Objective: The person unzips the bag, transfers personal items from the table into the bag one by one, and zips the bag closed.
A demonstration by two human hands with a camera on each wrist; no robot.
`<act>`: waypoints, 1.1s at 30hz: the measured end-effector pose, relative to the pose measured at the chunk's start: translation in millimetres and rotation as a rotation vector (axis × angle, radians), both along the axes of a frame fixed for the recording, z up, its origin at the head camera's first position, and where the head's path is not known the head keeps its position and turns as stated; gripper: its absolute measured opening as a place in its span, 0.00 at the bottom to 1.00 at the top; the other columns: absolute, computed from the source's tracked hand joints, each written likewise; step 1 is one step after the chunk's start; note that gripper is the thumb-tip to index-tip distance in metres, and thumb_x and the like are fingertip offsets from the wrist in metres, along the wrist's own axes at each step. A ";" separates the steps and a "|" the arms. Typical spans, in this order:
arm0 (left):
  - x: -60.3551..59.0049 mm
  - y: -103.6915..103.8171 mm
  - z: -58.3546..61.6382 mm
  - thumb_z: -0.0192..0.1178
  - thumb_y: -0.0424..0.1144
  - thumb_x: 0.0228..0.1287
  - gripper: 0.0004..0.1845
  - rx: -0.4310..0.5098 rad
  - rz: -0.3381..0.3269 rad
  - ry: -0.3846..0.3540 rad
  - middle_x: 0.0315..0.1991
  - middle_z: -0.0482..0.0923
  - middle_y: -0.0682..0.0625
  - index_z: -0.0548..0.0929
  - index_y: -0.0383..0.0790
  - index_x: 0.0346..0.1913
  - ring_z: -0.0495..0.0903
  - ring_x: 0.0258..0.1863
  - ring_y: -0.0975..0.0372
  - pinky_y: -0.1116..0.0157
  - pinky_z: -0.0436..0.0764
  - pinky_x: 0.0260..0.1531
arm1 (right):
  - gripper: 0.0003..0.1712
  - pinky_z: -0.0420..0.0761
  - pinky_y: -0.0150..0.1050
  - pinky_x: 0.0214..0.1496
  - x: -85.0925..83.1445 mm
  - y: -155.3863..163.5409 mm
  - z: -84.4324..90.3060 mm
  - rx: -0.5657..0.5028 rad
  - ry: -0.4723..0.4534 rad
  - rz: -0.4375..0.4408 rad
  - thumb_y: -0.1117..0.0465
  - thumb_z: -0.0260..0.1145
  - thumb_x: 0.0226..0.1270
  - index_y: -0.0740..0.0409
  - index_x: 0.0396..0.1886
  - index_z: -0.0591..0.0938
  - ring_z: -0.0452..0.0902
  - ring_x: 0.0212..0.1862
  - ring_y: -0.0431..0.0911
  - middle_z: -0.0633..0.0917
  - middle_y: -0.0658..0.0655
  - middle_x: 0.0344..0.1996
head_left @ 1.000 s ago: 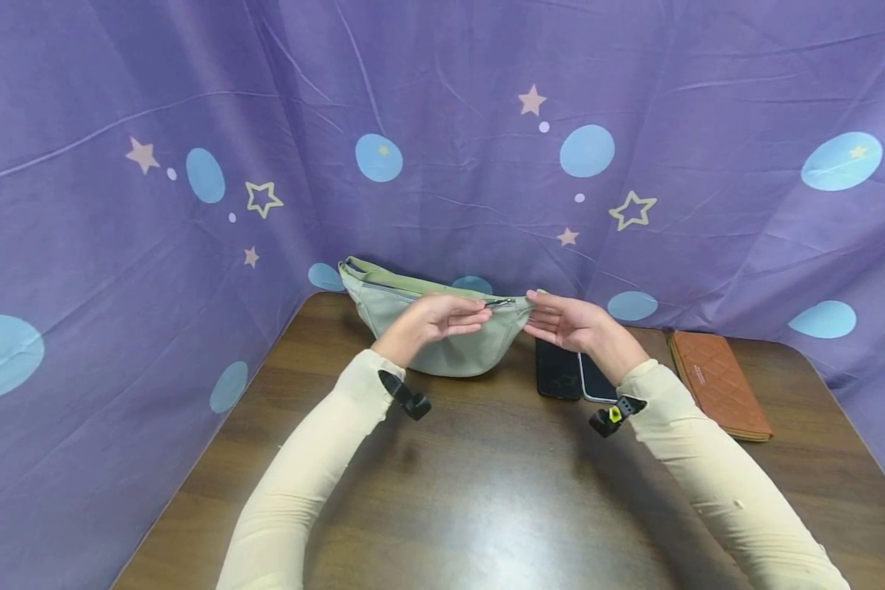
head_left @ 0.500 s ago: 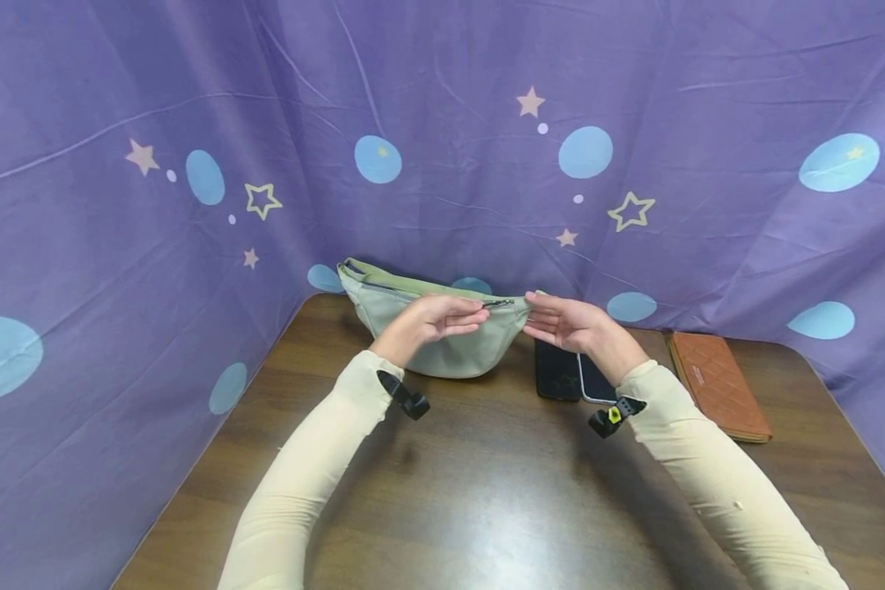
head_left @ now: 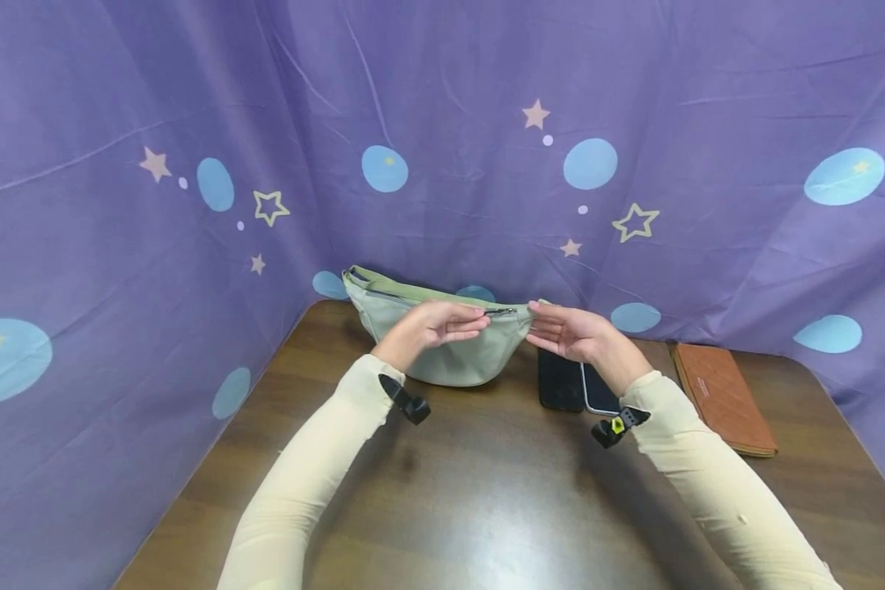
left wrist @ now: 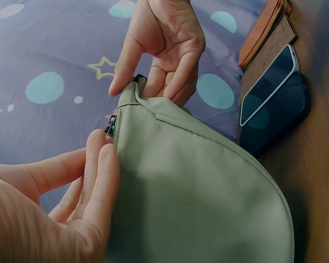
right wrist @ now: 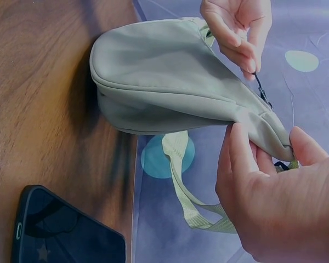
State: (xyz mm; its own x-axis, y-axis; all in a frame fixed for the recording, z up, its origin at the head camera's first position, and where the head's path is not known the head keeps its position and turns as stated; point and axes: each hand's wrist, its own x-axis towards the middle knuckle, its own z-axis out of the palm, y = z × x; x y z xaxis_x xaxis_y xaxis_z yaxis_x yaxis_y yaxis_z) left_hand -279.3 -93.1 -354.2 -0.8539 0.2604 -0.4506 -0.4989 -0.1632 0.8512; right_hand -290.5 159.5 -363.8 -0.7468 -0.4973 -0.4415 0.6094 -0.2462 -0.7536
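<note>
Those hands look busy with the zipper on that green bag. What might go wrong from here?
The left hand pinches only the small zipper pull, so it might slip from the fingertips. The right hand grips just the end corner of the green waist bag; if it lets go, the soft bag may bunch and the zipper jam. The phones lie close beside the bag and might get knocked.

One pale green fabric waist bag [head_left: 450, 348], two dark flat smartphones [head_left: 559, 381] [head_left: 599, 390], one quilted tan leather wallet [head_left: 721, 397].
</note>
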 end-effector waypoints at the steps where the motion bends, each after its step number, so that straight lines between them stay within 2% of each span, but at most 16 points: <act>1: -0.2 -0.1 -0.2 0.55 0.23 0.73 0.12 -0.002 0.000 -0.001 0.24 0.87 0.49 0.80 0.30 0.55 0.88 0.26 0.64 0.57 0.76 0.69 | 0.14 0.88 0.38 0.61 0.2 0.5 -0.2 -0.003 0.005 0.006 0.60 0.58 0.79 0.52 0.35 0.88 0.86 0.45 0.44 0.90 0.53 0.39; 4: -0.5 0.0 -1.2 0.55 0.23 0.73 0.15 -0.011 -0.002 0.005 0.24 0.87 0.49 0.78 0.29 0.60 0.88 0.26 0.64 0.57 0.76 0.69 | 0.14 0.88 0.38 0.59 0.1 1.1 -1.1 -0.004 0.001 -0.003 0.60 0.58 0.79 0.52 0.34 0.88 0.87 0.45 0.44 0.90 0.53 0.38; 8: -0.4 0.8 -2.6 0.55 0.23 0.73 0.18 -0.020 -0.007 0.021 0.24 0.87 0.50 0.76 0.27 0.63 0.88 0.26 0.65 0.57 0.75 0.69 | 0.13 0.91 0.38 0.52 -1.2 2.2 -3.1 -0.004 -0.009 -0.019 0.61 0.59 0.78 0.52 0.34 0.88 0.87 0.44 0.45 0.90 0.53 0.37; 12: 0.5 1.0 -2.8 0.55 0.23 0.73 0.19 -0.032 -0.001 0.031 0.24 0.87 0.50 0.75 0.26 0.64 0.88 0.26 0.65 0.58 0.77 0.67 | 0.14 0.90 0.38 0.55 -0.9 2.4 -3.7 -0.005 0.007 -0.007 0.61 0.59 0.79 0.52 0.34 0.88 0.87 0.43 0.44 0.90 0.53 0.37; 18: 0.4 0.8 -1.4 0.56 0.22 0.71 0.18 -0.041 0.011 0.045 0.24 0.87 0.49 0.76 0.26 0.62 0.88 0.26 0.64 0.58 0.80 0.63 | 0.14 0.91 0.37 0.52 -2.1 3.7 -4.0 -0.012 0.028 -0.004 0.61 0.59 0.79 0.52 0.34 0.88 0.87 0.43 0.44 0.90 0.53 0.37; 23: 1.6 -7.0 -5.1 0.56 0.22 0.71 0.21 -0.047 0.040 0.055 0.24 0.87 0.49 0.74 0.24 0.65 0.88 0.26 0.65 0.59 0.83 0.61 | 0.15 0.88 0.37 0.60 -2.7 6.2 -7.8 -0.019 0.024 -0.007 0.62 0.58 0.79 0.52 0.34 0.88 0.86 0.44 0.44 0.89 0.53 0.38; 27: 1.5 -13.2 -7.8 0.57 0.22 0.71 0.22 -0.047 0.058 0.033 0.25 0.88 0.49 0.73 0.25 0.66 0.88 0.26 0.64 0.61 0.84 0.59 | 0.15 0.87 0.37 0.61 -4.3 9.1 -10.2 -0.019 0.012 0.003 0.61 0.58 0.79 0.51 0.34 0.88 0.86 0.45 0.44 0.89 0.53 0.39; 33: 1.8 -16.3 -9.2 0.57 0.23 0.71 0.23 -0.009 0.056 0.044 0.28 0.89 0.48 0.72 0.24 0.68 0.89 0.29 0.64 0.57 0.80 0.66 | 0.11 0.87 0.36 0.62 -5.3 10.4 -9.2 -0.009 0.030 0.030 0.57 0.60 0.78 0.51 0.37 0.87 0.86 0.46 0.44 0.89 0.53 0.41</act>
